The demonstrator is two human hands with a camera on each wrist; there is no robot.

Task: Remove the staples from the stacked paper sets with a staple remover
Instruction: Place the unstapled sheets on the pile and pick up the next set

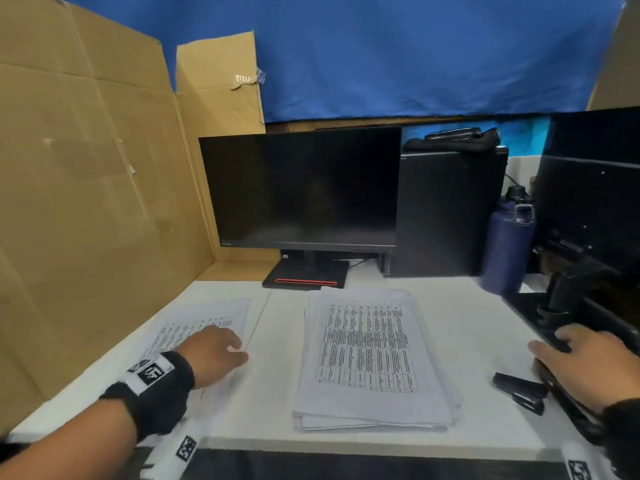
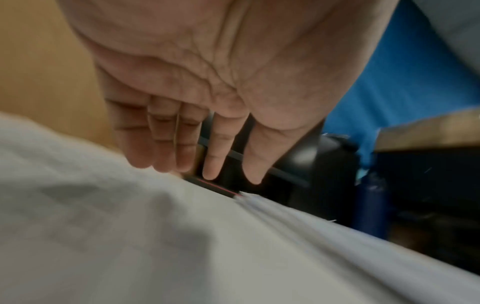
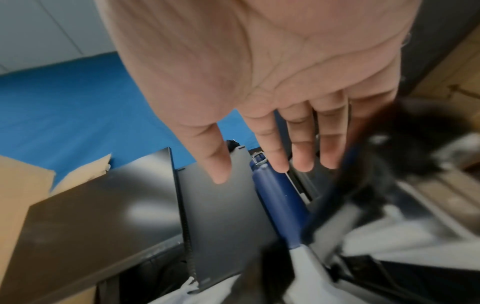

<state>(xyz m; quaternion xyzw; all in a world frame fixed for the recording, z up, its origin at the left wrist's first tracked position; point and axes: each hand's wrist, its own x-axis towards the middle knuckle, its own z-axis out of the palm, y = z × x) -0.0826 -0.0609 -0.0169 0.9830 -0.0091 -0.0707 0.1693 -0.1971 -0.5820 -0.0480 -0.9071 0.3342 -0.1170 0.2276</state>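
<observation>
A thick stack of printed paper sets (image 1: 370, 355) lies mid-desk, its edge showing in the left wrist view (image 2: 324, 228). A thinner printed set (image 1: 204, 323) lies to its left. My left hand (image 1: 221, 351) hovers or rests over that set, fingers (image 2: 210, 160) straight and holding nothing; blurred white paper (image 2: 116, 226) lies under it. A small black stapler-like tool (image 1: 519, 393) lies on the desk at the right. My right hand (image 1: 585, 358) is just right of the tool with fingers (image 3: 280, 156) spread and straight, fingertips over a black object at the desk edge. It grips nothing.
A dark monitor (image 1: 304, 188) and black computer tower (image 1: 446, 213) stand behind the papers. A blue bottle (image 1: 507, 244) and a black desk organiser (image 1: 568, 306) are at the back right. A cardboard wall (image 1: 86, 202) closes the left side.
</observation>
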